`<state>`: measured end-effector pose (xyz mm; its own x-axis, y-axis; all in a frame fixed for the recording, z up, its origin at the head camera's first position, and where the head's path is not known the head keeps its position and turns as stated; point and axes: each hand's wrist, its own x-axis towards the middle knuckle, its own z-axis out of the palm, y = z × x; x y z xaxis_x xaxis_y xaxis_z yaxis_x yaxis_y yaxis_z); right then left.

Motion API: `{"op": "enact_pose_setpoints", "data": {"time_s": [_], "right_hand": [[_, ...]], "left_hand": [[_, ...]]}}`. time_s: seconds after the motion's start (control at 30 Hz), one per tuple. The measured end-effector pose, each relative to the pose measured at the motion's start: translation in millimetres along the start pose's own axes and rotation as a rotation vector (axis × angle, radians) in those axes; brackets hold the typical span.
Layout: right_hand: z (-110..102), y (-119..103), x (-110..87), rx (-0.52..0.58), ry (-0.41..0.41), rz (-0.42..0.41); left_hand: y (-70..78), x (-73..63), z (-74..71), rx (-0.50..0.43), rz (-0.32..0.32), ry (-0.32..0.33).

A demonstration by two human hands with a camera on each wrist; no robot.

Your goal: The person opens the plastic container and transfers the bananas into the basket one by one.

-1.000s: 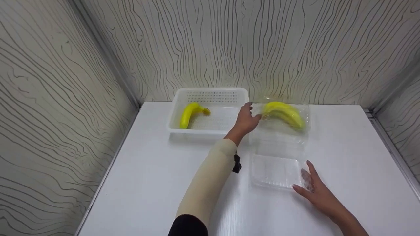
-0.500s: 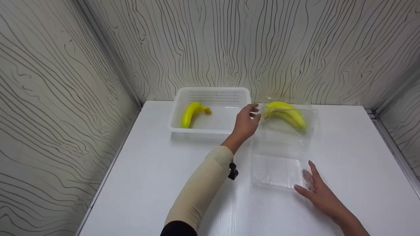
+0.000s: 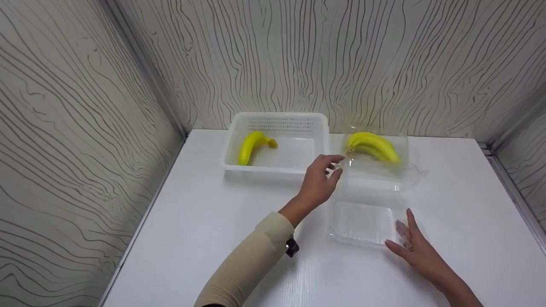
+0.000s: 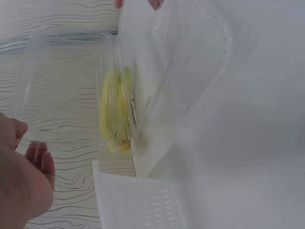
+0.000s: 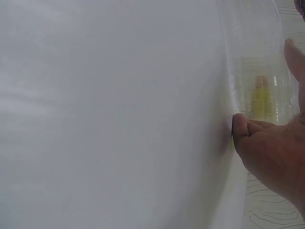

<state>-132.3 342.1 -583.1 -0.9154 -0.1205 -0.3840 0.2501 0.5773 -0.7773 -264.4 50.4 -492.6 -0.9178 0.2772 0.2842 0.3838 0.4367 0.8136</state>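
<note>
In the head view, my left hand (image 3: 320,181) pinches the left edge of the raised lid of a clear plastic container (image 3: 362,224). The lid (image 4: 66,86) shows at the left in the left wrist view. My right hand (image 3: 420,256) grips the right end of the container's base, thumb at the near corner and fingers at the far side. Crumpled-looking clear plastic shows between its thumb and fingers. Behind the base lie bananas (image 3: 373,145), seen through clear plastic. In the right wrist view, my right hand (image 5: 276,152) is at the container's side, with yellow showing through the plastic.
Left of the bananas stands a white perforated basket (image 3: 277,169) with a single banana (image 3: 251,147) at its left end. Wood-patterned panels (image 3: 273,59) close off the back and sides of the white table (image 3: 192,238).
My left hand has moved from beside the basket's right rim toward me, pulling the lid's edge down and forward. My right hand has stayed at the base.
</note>
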Motion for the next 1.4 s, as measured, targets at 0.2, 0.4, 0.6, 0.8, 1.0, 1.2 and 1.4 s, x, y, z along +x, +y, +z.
{"op": "enact_pose_setpoints", "data": {"time_s": [0.2,0.4,0.6,0.8,1.0,1.2,1.4], "right_hand": [[-0.4,-0.5,2.2,-0.031,0.015,0.002],[-1.1,0.7,2.7,-0.064,0.017,0.033],[-1.8,-0.6,-1.4,-0.072,0.01,0.059],[-1.3,0.3,-6.8,-0.058,0.029,0.039],[-4.4,1.7,-11.3,0.018,-0.009,0.043],[-7.5,4.3,-11.6,0.088,-0.016,0.083],[-8.9,5.7,-14.1,0.098,0.011,0.088]], "left_hand": [[-1.2,-28.7,4.5,0.136,0.076,-0.062],[-8.5,-54.0,9.4,0.252,0.154,-0.115],[-18.1,-73.5,16.2,0.252,0.109,-0.229],[-31.2,-85.3,23.2,0.269,0.03,-0.343],[-39.3,-91.4,22.9,0.208,0.013,-0.413],[-41.8,-95.5,23.7,0.177,-0.018,-0.443],[-48.5,-100.1,23.8,0.13,-0.023,-0.429]]}}
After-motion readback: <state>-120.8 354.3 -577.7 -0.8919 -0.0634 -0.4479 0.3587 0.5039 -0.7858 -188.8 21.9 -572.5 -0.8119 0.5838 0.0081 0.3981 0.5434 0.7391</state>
